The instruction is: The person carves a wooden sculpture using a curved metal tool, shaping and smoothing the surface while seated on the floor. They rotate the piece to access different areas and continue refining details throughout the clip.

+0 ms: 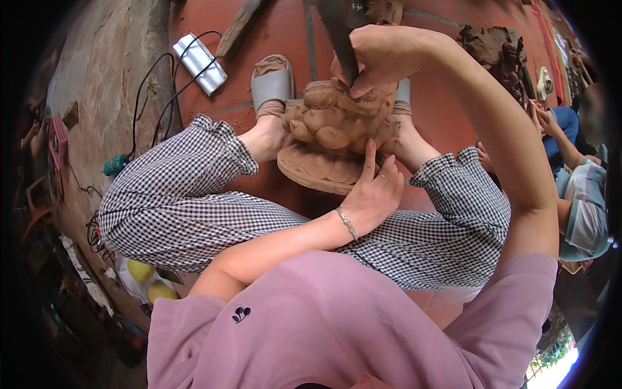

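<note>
Carved wooden piece (324, 126) stands between the sandalled feet (271, 84), in from the tiled floor's (230, 118) left edge. The left hand (374, 198) rests open-fingered against it; the right hand (379, 55) grips a dark flat tool (338, 39) at its far end. Shaping seems underway; further strokes would need steady bracing. Toward that edge, a clear bag (128, 283) apparently holds yellow fruit (140, 270).

Random stuff near the tile floor's (437, 97) left edge
Silver box (197, 61), black cable (137, 100) draped over it, teal gadget (115, 165), couple yellow round things (140, 270).
</note>
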Demonstrator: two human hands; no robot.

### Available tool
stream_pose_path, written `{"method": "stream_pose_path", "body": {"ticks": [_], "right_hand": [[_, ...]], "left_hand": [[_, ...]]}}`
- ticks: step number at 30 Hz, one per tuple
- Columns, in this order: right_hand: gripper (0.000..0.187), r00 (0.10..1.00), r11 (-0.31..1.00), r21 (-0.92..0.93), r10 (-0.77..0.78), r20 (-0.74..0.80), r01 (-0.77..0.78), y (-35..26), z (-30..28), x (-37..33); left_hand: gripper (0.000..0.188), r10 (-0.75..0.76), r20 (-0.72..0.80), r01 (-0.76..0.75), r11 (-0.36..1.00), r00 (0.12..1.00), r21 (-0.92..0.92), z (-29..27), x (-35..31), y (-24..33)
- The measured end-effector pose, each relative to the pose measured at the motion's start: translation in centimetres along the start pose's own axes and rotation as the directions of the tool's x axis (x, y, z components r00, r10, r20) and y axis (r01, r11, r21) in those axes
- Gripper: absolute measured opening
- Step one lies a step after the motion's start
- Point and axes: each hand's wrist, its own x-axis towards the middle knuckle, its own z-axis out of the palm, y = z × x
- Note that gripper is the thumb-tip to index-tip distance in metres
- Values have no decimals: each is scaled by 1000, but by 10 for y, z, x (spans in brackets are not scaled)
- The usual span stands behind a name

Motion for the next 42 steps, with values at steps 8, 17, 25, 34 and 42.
{"method": "stream_pose_path", "body": {"ticks": [8,17,25,34,42], "right_hand": [[15,998,998,28,-59,-25,60,16,3,2],[13,999,994,106,25,-19,-23,17,-5,5],[12,995,991,130,-29,-91,40,20,1,6],[22,985,987,121,-88,-151,107,31,11,-3],[23,991,992,-29,-128,-51,126,22,11,3]], "left_hand": [[31,-4,-28,4,1000,1000,-6,-1,2,-2],[31,-7,-61,5,1000,998,-23,-1,1,-3],[31,-11,-67,8,999,998,-46,-1,2,-2],[37,16,-38,-19,998,999,-61,-5,4,0],[38,28,48,-26,999,998,-47,-8,-2,-2]]}}
